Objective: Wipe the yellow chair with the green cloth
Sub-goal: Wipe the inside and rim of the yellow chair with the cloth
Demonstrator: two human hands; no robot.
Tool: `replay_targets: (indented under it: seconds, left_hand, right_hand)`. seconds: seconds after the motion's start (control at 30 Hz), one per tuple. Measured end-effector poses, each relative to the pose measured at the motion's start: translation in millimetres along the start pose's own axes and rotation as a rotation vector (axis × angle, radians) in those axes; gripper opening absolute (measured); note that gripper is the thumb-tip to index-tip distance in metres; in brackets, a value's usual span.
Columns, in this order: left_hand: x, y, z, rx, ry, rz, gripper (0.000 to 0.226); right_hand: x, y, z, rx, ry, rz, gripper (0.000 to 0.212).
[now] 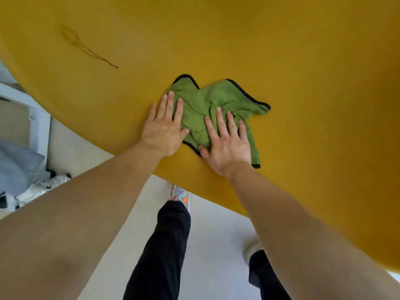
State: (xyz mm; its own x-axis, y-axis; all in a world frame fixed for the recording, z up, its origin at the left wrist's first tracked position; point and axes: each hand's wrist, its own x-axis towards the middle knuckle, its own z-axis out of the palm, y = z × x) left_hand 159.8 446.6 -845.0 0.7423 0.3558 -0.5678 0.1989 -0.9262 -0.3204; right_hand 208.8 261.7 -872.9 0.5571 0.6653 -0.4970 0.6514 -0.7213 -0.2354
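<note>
The yellow chair (281, 50) fills the upper part of the view as a broad curved surface. A crumpled green cloth (218, 100) with black edging lies on it near the front edge. My left hand (164, 126) lies flat with spread fingers, its fingertips and thumb on the cloth's left side. My right hand (227, 139) presses flat on the cloth's lower right part, fingers apart. Neither hand curls around the cloth.
A thin dark looped mark (86, 47) shows on the chair at upper left. Below the chair's edge are the pale floor (216, 245), my legs in black trousers (164, 252) and shoes. White furniture (36, 118), a blue-grey fabric (17, 163) and white shoes (43, 187) sit at left.
</note>
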Motion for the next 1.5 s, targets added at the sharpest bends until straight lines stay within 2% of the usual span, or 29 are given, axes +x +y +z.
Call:
replay_targets:
  seconds: [0.07, 0.17, 0.23, 0.33, 0.4, 0.5, 0.57, 0.67, 0.83, 0.93, 1.07, 1.17, 1.27, 1.4, 1.47, 1.5]
  left_hand:
    - [40.7, 13.9, -24.0, -0.073, 0.097, 0.045, 0.081]
    - [106.0, 46.5, -81.5, -0.220, 0.267, 0.119, 0.084]
    - [129.9, 71.0, -106.7, -0.246, 0.330, 0.136, 0.084]
    - [99.5, 78.6, -86.8, -0.161, 0.242, 0.189, 0.073]
    - [48.4, 56.5, -45.1, -0.143, 0.144, 0.238, 0.070]
    - [-19.2, 6.4, 6.8, -0.160, 0.061, 0.287, 0.077]
    - [-24.5, -18.0, 16.9, -0.145, 0.045, 0.309, 0.075]
    - [17.3, -29.8, -7.1, -0.100, 0.094, 0.292, 0.074]
    - [124.1, -19.0, -80.9, -0.039, 0.370, 0.232, 0.075]
    - [155.8, -12.7, -134.8, -0.145, 0.545, 0.151, 0.075]
    - [167.9, -22.2, -213.0, -0.321, 0.894, 0.117, 0.084]
    - [175.4, -17.4, -257.6, -0.365, 1.008, 0.134, 0.083]
    - [173.5, 1.8, -250.4, -0.334, 0.923, 0.176, 0.078]
    - [154.2, 19.1, -159.0, -0.113, 0.548, 0.399, 0.063]
    - [130.6, 20.3, -105.9, -0.085, 0.362, 0.484, 0.063]
    - [118.6, 19.0, -85.0, -0.086, 0.309, 0.492, 0.063]
  right_hand:
    - [28.9, 35.8, -13.8, -0.103, 0.106, 0.040, 0.087]
    - [63.8, 101.8, -55.8, -0.171, 0.254, 0.224, 0.092]
    - [68.3, 125.5, -76.4, -0.176, 0.275, 0.305, 0.089]
    - [45.1, 103.1, -66.2, -0.011, 0.181, 0.254, 0.075]
    - [7.4, 59.9, -37.0, 0.045, 0.085, 0.191, 0.069]
    - [-38.3, -5.2, 3.0, 0.122, 0.012, 0.062, 0.071]
    - [-31.9, -19.0, 12.2, 0.101, -0.040, -0.023, 0.072]
    - [11.9, 0.5, -3.5, 0.041, -0.047, -0.080, 0.075]
    - [120.3, 47.3, -84.0, -0.149, 0.242, 0.057, 0.076]
    - [162.0, 68.3, -155.4, -0.312, 0.535, 0.054, 0.064]
    - [172.2, 100.3, -246.7, -0.396, 0.951, 0.027, 0.055]
    - [161.3, 129.5, -280.7, -0.474, 1.099, 0.061, 0.054]
    - [140.0, 150.0, -254.3, -0.437, 0.983, 0.088, 0.063]
    - [105.5, 139.2, -157.9, -0.320, 0.516, 0.027, 0.070]
    - [82.1, 121.2, -105.8, -0.311, 0.254, -0.031, 0.072]
    - [71.5, 112.0, -86.3, -0.283, 0.183, -0.037, 0.072]
